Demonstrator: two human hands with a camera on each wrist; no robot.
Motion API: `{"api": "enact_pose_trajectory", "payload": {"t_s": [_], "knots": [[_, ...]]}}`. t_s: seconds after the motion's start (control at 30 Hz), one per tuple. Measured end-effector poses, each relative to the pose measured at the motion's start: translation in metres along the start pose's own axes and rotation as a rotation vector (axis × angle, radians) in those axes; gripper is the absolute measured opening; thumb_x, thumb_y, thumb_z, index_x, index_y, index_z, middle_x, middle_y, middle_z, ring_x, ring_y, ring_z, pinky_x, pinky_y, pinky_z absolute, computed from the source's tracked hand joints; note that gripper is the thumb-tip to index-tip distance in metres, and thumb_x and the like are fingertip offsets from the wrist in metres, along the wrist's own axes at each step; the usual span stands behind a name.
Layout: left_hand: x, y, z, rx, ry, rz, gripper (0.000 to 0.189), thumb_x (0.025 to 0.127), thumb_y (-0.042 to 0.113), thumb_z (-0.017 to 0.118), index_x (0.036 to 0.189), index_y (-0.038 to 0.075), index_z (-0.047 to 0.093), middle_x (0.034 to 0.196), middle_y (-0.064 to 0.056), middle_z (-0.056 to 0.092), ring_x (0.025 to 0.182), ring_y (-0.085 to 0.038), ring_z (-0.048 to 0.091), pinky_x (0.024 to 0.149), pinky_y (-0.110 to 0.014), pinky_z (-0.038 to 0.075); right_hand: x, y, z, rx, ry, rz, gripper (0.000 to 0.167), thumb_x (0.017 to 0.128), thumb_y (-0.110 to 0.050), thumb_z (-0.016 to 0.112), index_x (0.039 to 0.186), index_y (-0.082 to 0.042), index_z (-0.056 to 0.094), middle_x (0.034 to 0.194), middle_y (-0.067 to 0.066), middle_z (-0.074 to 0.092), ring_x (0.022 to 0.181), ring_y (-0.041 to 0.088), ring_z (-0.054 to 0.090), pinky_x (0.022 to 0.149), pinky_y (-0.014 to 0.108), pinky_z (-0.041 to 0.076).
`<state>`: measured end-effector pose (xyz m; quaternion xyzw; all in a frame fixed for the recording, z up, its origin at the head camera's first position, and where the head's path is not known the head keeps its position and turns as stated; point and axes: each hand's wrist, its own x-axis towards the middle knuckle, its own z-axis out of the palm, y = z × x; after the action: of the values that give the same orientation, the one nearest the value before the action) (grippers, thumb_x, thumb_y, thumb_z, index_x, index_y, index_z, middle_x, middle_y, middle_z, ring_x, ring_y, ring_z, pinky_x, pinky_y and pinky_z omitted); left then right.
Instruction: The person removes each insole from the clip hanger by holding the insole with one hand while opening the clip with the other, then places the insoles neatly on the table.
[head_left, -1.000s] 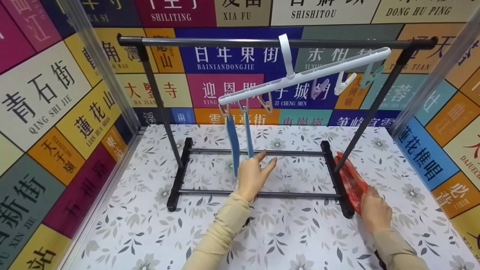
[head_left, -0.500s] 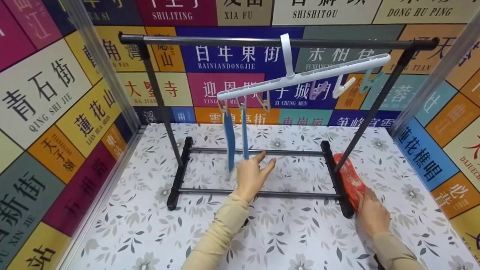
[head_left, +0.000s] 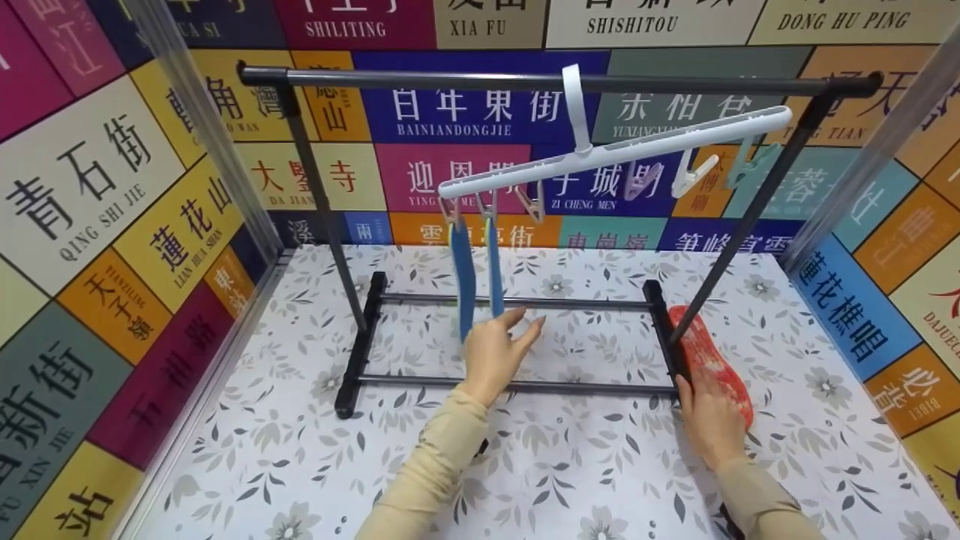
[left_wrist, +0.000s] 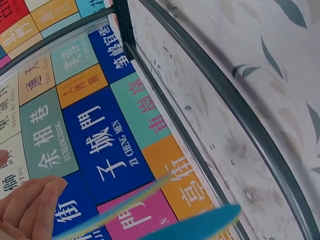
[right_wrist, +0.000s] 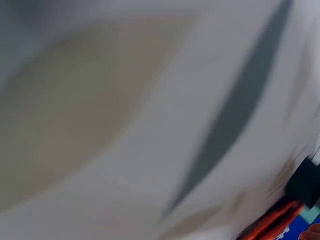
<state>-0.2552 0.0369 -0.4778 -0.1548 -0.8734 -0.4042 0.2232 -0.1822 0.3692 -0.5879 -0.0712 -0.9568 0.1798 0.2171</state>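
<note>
Two thin blue insoles hang by clips from the left half of a white clip hanger (head_left: 615,151); the outer insole (head_left: 463,285) is farther left, the inner insole (head_left: 493,270) beside it. My left hand (head_left: 495,349) is at the inner one's lower end, thumb and fingers apart; in the left wrist view, the hand (left_wrist: 32,207) shows beside a blue insole (left_wrist: 200,225). A mottled red insole (head_left: 724,360) lies against the rack's right foot. My right hand (head_left: 709,412) rests with extended fingers over its near left side and the foot's front end, which it hides.
The black rack's top bar (head_left: 450,78) carries the hanger, which tilts up to the right. A white clip (head_left: 694,176), a purple clip (head_left: 641,180) and a green clip (head_left: 750,166) hang on its right half. Lower crossbars (head_left: 592,388) run over the floral tabletop (head_left: 585,465).
My right hand has gone from gripping the red insole's near end to lying over its left side. The red insole now lies flatter. The hanger's left end has risen slightly.
</note>
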Motion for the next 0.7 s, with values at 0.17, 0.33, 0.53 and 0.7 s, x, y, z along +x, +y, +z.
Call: {"api": "enact_pose_trajectory", "payload": {"t_s": [0.17,0.33,0.53,0.7], "knots": [[0.004,-0.001,-0.012,-0.028,0.028,-0.007,0.040,0.092,0.043,0.067,0.108,0.007,0.076,0.099,-0.012,0.076,0.082,-0.019,0.076,0.074,-0.029,0.060,0.008,-0.021,0.009,0.026,-0.055,0.003,0.056,0.105,-0.035,0.045,0.142,0.008,0.046,0.142,0.031,0.048,0.110,0.057,0.056,0.090,0.066,0.046],[0.011,-0.003,-0.024,-0.019,0.053,-0.016,0.039,0.093,0.042,0.066,0.109,0.008,0.075,0.103,-0.010,0.075,0.083,-0.018,0.076,0.076,-0.030,0.060,0.016,-0.048,0.018,0.066,-0.047,-0.033,0.056,0.104,-0.035,0.047,0.141,0.008,0.047,0.144,0.030,0.047,0.131,0.049,0.046,0.098,0.065,0.043],[0.021,-0.008,-0.040,-0.022,0.092,-0.041,0.036,0.093,0.036,0.067,0.110,0.005,0.074,0.101,-0.011,0.076,0.078,-0.018,0.076,0.071,-0.029,0.060,0.027,-0.079,0.030,0.047,-0.053,-0.095,0.059,0.104,-0.037,0.047,0.143,0.007,0.045,0.147,0.028,0.045,0.137,0.044,0.042,0.097,0.062,0.045],[0.032,-0.011,-0.055,0.054,0.171,0.005,0.035,0.093,0.037,0.068,0.108,0.006,0.076,0.092,-0.009,0.077,0.061,-0.015,0.072,0.058,-0.031,0.057,0.034,-0.102,0.041,0.044,-0.061,-0.143,0.060,0.103,-0.038,0.050,0.144,0.006,0.043,0.148,0.026,0.044,0.138,0.043,0.041,0.103,0.058,0.043]]}}
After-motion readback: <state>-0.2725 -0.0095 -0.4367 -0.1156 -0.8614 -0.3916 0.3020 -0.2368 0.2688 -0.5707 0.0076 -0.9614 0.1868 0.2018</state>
